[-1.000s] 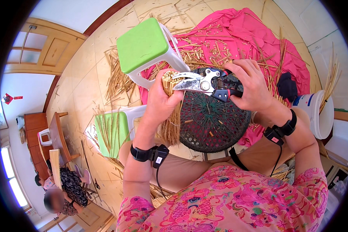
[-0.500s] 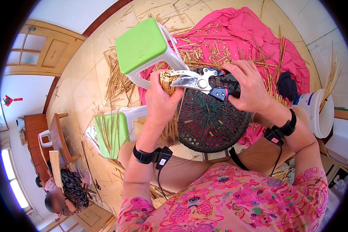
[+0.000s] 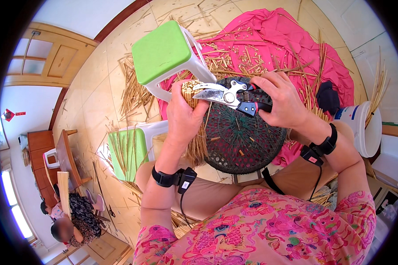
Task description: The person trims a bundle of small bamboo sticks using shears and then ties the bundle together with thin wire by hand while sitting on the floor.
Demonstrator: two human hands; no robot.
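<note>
My left hand (image 3: 184,115) is wrapped round a bundle of straw stalks (image 3: 189,90), cut ends up and feathery ends hanging below. In my right hand (image 3: 282,95) is a pair of pruning shears (image 3: 229,97) with dark handles and red-and-blue trim. The silver blades lie spread over the near right side of the bundle's cut top. Below the shears stands a round, dark green mesh-covered stool or basket (image 3: 244,145), with a few short stalk pieces on its top. My fingers hide part of the bundle.
A green-topped white stool (image 3: 161,52) stands beyond my left hand; another green stool (image 3: 130,152) with straw on it is nearer. Pink cloth (image 3: 256,42) strewn with clippings spreads ahead. A white bucket (image 3: 360,128) stands right. At far left a person (image 3: 82,221) sits by a table.
The shears and my right hand have shifted slightly left. My left hand keeps the bundle in nearly the same place.
</note>
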